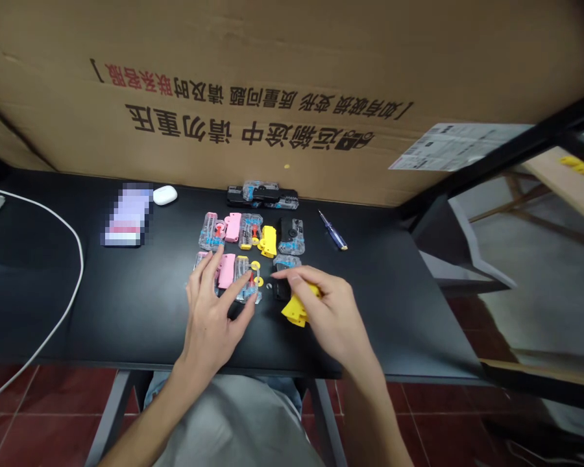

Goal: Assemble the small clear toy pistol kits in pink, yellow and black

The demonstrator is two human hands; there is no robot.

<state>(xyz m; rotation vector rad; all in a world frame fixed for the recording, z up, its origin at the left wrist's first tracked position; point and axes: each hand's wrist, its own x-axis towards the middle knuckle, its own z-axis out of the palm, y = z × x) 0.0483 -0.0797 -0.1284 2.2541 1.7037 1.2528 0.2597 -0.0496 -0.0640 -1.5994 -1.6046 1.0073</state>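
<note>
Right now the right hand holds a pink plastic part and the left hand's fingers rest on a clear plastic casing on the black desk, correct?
No: the right hand holds a yellow plastic part, not a pink one, as the head view shows. The rest stands: the left hand has its fingers on a clear plastic casing on the black desk.
</note>
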